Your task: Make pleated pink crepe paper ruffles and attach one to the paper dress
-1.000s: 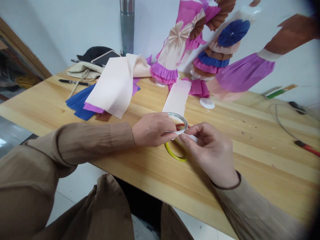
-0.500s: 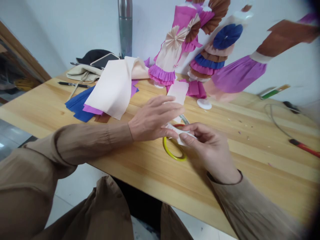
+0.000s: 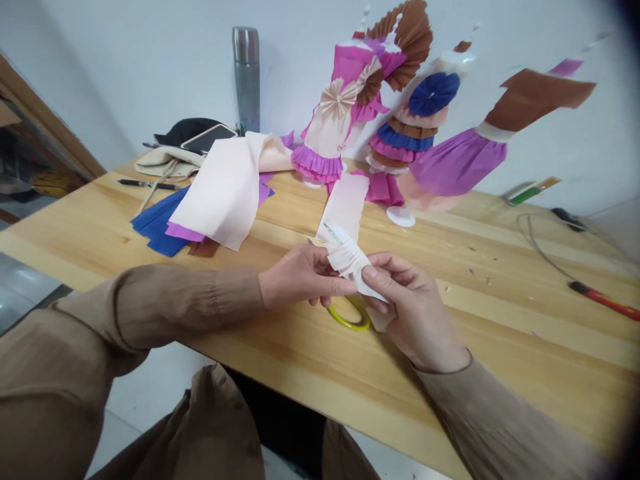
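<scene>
From far away, I'm seeing the left hand (image 3: 300,279) curling in, where a moment ago it was spreading over the crinkly white strip (image 3: 345,259). Now the strip is tipping up above the yellow loop (image 3: 351,327), showing its little folds. The right hand (image 3: 423,308) is pinching it tight. The left hand is reaching its edge, but I can't tell if it's gripping. I'm guessing the folds are staying put. A pale strip (image 3: 345,199) is lying beyond the loop on the table (image 3: 280,347).
</scene>
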`<state>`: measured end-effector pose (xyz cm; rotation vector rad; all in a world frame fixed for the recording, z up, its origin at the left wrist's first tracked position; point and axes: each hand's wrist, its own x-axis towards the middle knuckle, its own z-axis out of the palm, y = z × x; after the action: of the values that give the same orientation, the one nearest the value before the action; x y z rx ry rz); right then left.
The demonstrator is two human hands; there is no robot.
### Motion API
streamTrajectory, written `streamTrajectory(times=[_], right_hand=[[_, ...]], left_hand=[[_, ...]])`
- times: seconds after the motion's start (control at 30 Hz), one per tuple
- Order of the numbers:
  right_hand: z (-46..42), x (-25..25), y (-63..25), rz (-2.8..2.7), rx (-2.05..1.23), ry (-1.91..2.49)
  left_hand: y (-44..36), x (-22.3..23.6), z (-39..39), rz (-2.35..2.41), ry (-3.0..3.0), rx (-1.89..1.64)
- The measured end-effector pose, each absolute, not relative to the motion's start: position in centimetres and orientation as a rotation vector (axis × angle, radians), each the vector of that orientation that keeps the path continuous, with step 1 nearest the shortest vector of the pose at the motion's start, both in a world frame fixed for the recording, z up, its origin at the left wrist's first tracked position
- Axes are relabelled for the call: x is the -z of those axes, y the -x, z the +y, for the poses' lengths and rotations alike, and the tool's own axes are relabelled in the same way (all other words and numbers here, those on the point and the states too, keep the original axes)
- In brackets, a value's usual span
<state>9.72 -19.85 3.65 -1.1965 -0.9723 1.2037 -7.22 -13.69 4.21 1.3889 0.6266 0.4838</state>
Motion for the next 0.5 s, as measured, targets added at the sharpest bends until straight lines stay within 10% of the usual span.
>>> streamTrajectory(times=[0.5], right_hand=[[-19.35, -2.78, -10.47, -0.996, -0.935, 1.295]], left_hand=[[7.41, -4.77, -13.69, 0.768, -1.507, -0.33]])
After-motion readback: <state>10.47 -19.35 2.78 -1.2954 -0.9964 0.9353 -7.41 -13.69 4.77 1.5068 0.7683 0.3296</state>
